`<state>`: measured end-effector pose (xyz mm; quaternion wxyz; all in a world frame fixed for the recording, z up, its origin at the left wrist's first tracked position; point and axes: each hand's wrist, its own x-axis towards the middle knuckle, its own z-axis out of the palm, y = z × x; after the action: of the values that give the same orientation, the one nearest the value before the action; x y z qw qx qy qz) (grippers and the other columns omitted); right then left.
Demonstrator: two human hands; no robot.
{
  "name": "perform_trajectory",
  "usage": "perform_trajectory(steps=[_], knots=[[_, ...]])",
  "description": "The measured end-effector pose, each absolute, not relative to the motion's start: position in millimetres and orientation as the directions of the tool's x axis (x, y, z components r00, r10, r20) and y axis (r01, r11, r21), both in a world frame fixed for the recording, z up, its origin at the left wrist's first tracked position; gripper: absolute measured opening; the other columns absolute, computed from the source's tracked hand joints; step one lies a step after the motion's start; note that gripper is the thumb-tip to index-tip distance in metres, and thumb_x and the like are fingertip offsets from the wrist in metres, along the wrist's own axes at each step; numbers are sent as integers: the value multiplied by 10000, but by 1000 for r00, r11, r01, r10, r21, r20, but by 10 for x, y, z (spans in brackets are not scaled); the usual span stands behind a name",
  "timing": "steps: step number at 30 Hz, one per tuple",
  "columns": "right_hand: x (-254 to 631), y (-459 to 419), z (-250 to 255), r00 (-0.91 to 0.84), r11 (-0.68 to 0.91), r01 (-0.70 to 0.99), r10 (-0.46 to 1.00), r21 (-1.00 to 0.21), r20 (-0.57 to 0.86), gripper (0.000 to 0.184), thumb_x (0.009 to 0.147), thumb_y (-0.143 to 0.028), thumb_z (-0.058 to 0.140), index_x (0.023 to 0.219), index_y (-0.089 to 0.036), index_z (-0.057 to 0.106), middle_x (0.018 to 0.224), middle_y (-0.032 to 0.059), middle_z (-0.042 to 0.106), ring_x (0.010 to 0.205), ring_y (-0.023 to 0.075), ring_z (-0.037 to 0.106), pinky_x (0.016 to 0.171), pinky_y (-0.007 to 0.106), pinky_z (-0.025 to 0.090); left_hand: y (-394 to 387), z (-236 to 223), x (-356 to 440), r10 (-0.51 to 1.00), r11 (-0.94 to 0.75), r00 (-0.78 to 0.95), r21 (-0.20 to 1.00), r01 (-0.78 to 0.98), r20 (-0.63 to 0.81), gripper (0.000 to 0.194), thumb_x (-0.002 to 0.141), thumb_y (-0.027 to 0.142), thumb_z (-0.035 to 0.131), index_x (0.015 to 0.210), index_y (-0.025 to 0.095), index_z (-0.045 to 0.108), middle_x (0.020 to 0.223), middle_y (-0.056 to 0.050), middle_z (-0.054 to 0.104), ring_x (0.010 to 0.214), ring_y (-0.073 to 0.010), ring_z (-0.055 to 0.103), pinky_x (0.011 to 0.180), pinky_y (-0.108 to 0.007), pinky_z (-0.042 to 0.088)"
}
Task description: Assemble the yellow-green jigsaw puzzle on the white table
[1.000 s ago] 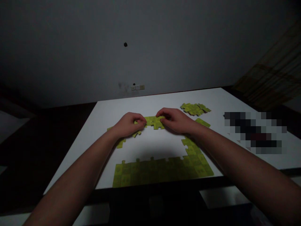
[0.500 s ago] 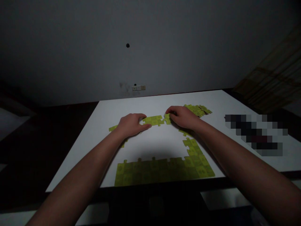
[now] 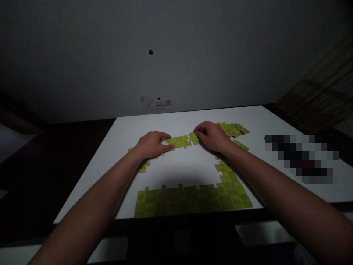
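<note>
Left hand (image 3: 153, 144) and right hand (image 3: 212, 137) on yellow-green puzzle pieces
Left fingers are closed on a joined strip (image 3: 178, 141) in the middle of the white tabletop (image 3: 176, 169); right fingers are closed on a single piece (image 3: 194, 138) just beside it (thin and light, better to take by its edges).

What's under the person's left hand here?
The left hand lies over yellow-green puzzle pieces: its fingertips touch the end of a strip, and another piece shows just below it. Whatever lies directly beneath the palm is covered and cannot be seen.
</note>
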<state>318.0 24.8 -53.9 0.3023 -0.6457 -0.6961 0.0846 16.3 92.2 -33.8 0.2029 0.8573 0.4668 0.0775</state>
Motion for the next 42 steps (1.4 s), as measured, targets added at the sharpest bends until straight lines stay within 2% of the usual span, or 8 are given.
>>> perform_trajectory(steps=[8, 17, 22, 26, 30, 34, 38, 42], knots=[[3171, 246, -548, 12, 155, 849, 950, -505, 311, 147, 982, -227, 749, 1009, -222, 894, 1104, 129, 847, 1003, 301, 766, 972, 442, 587, 932, -323, 150, 833, -477, 551, 439, 762, -51, 674, 874, 707, 829, 1387, 274, 877, 866, -84, 803, 769, -268, 702, 722, -372, 454], [3192, 185, -469, 39, 143, 807, 955, -573, 294, 236, 911, -210, 798, 1129, -219, 887, 1044, 104, 845, 894, 262, 739, 905, 418, 588, 1019, -256, 18, 846, -459, 529, 406, 790, -71, 684, 874, 693, 814, 1396, 255, 871, 859, -68, 790, 768, -260, 699, 717, -356, 435], [3359, 179, -279, 14, 104, 683, 988, -723, 155, 192, 1018, -369, 761, 1039, -229, 891, 1003, 100, 869, 905, 277, 778, 883, 414, 596, 1062, -282, -6, 842, -465, 536, 423, 778, -61, 696, 874, 695, 810, 1394, 236, 868, 842, -71, 787, 758, -254, 698, 715, -351, 443], [3660, 48, 51, 126, 91, 679, 963, -728, 237, 341, 1093, -475, 659, 1025, -212, 865, 1050, 128, 863, 920, 278, 755, 875, 423, 586, 1084, -299, -6, 845, -459, 531, 418, 783, -67, 726, 872, 706, 798, 1413, 227, 859, 852, -75, 787, 751, -258, 697, 718, -357, 443], [4010, -225, 317, 72, 107, 761, 966, -639, 249, 313, 1091, -416, 630, 1076, -202, 858, 1001, 118, 845, 886, 261, 735, 820, 404, 555, 1099, -302, 0, 845, -463, 532, 415, 783, -62, 743, 857, 729, 788, 1405, 233, 864, 840, -68, 780, 752, -261, 706, 724, -360, 456], [4272, -468, 320, 34, 21, 914, 991, -406, 128, 107, 933, -272, 808, 1015, -265, 878, 1012, 103, 861, 911, 304, 765, 844, 425, 558, 1113, -312, 6, 846, -464, 531, 425, 777, -46, 695, 846, 709, 803, 1361, 248, 880, 852, -76, 793, 767, -267, 714, 724, -361, 458], [4385, -674, 184, 77, -69, 946, 997, -316, 13, 332, 836, -133, 798, 1113, -285, 898, 1080, 90, 884, 934, 312, 797, 859, 416, 592, 1130, -333, 4, 840, -476, 541, 424, 770, -39, 692, 854, 725, 792, 1347, 247, 880, 860, -88, 798, 779, -280, 718, 724, -367, 450], [4371, -841, 43, 20, -20, 948, 1000, -318, -2, 681, 751, -29, 769, 1357, -327, 863, 1364, 73, 854, 1187, 351, 807, 1034, 469, 631, 1138, -343, -1, 833, -486, 552, 438, 756, -30, 693, 854, 705, 794, 1352, 230, 876, 852, -96, 791, 766, -285, 712, 726, -377, 445]])
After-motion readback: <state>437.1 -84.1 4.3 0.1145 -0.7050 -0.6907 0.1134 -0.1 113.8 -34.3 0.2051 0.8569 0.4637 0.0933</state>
